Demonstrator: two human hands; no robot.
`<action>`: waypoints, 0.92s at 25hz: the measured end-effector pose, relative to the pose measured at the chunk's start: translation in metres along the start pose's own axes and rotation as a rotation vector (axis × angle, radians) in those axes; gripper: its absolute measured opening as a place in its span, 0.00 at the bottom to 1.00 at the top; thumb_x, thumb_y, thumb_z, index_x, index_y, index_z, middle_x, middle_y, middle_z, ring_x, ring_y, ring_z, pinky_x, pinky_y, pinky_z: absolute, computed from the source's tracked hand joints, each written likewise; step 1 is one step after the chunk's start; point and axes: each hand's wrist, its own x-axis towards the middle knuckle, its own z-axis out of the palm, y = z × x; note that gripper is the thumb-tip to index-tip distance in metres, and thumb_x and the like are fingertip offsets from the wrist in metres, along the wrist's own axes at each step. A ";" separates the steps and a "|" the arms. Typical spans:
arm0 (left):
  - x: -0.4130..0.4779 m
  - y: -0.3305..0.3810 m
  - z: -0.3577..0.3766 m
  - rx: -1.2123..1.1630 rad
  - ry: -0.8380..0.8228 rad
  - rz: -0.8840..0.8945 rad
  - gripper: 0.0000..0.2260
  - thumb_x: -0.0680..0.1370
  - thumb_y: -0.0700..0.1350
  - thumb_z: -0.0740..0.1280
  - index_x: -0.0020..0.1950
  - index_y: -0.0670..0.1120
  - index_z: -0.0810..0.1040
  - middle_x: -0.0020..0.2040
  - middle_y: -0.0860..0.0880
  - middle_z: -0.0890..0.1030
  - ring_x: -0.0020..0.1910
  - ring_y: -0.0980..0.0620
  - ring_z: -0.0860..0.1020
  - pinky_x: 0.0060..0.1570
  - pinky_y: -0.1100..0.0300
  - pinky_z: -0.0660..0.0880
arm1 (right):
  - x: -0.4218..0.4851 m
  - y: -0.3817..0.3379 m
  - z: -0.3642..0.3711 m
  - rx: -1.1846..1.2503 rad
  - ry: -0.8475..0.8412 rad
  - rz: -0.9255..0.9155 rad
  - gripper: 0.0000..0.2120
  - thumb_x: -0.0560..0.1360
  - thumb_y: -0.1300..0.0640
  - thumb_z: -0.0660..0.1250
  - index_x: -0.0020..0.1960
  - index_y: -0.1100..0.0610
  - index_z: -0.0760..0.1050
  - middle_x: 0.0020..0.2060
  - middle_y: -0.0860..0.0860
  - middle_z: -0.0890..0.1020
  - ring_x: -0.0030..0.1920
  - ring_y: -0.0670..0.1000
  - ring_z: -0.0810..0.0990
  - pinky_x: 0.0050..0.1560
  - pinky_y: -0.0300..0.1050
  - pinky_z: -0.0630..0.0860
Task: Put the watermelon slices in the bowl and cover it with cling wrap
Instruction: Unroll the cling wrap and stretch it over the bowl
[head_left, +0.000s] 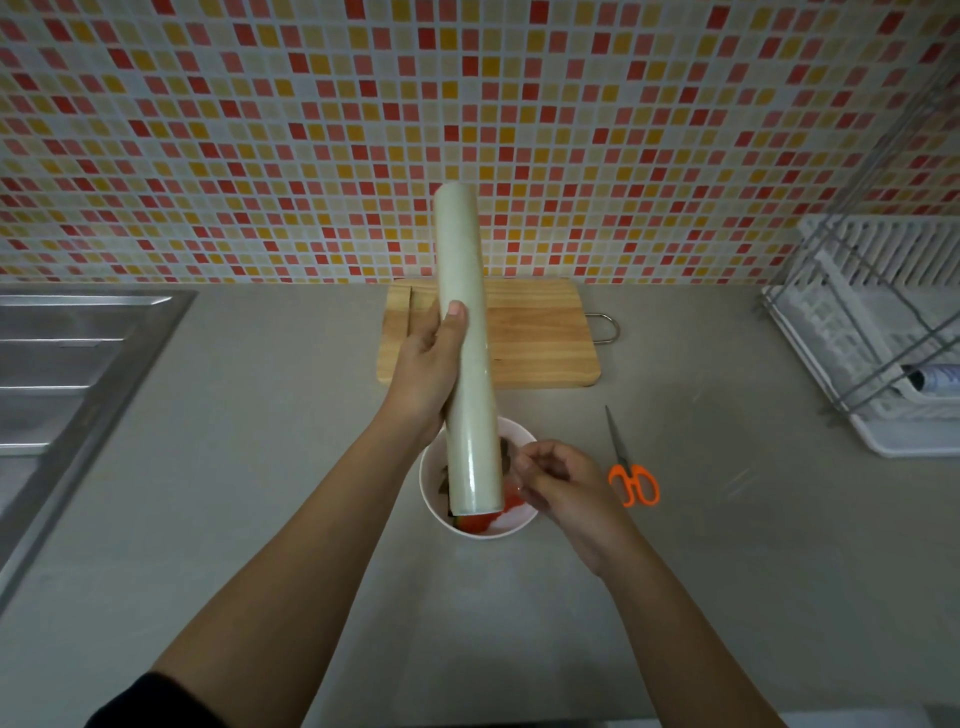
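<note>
The watermelon slices (475, 522) are already down in the white bowl (429, 486), which sits on the tabletop (260, 415) right in the middle of the action, so the fruit half looks done and it's all about the wrap now. The left hand (431, 364) has its fingers wrapped around the middle of the cling wrap roll (465, 322), holding it tipped up toward twelve o'clock with its low end right over the bowl, presumably so the film can be drawn straight across the rim. The right hand (563, 486) comes in from the bowl's three o'clock, fingers curled and pinched together at the roll's low end, apparently hunting for the loose edge. Whether it has caught any film, I can't tell. Orange-handled scissors (631, 478) lie farther out at three o'clock, handy for the cut. The cutting board (540, 338) lies at twelve, the sink (62, 364) at nine.
</note>
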 end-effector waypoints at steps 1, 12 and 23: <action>0.000 -0.002 0.001 0.030 0.003 0.017 0.16 0.78 0.57 0.61 0.61 0.50 0.76 0.44 0.51 0.80 0.40 0.55 0.80 0.36 0.62 0.78 | -0.001 0.001 -0.005 0.093 -0.068 0.094 0.06 0.76 0.63 0.65 0.44 0.55 0.78 0.37 0.50 0.82 0.36 0.42 0.80 0.37 0.33 0.77; -0.002 -0.010 0.004 0.150 0.033 0.087 0.17 0.78 0.59 0.60 0.65 0.56 0.73 0.50 0.51 0.81 0.46 0.54 0.80 0.44 0.60 0.79 | 0.021 -0.030 0.015 -0.106 0.049 -0.228 0.04 0.70 0.51 0.72 0.44 0.44 0.80 0.41 0.43 0.84 0.45 0.43 0.84 0.49 0.40 0.80; -0.018 -0.035 0.010 0.081 0.004 -0.135 0.23 0.73 0.64 0.64 0.63 0.54 0.71 0.51 0.42 0.81 0.44 0.44 0.83 0.46 0.45 0.81 | 0.034 -0.021 -0.012 0.359 0.163 0.145 0.04 0.75 0.60 0.65 0.47 0.52 0.77 0.43 0.49 0.80 0.46 0.46 0.79 0.41 0.39 0.75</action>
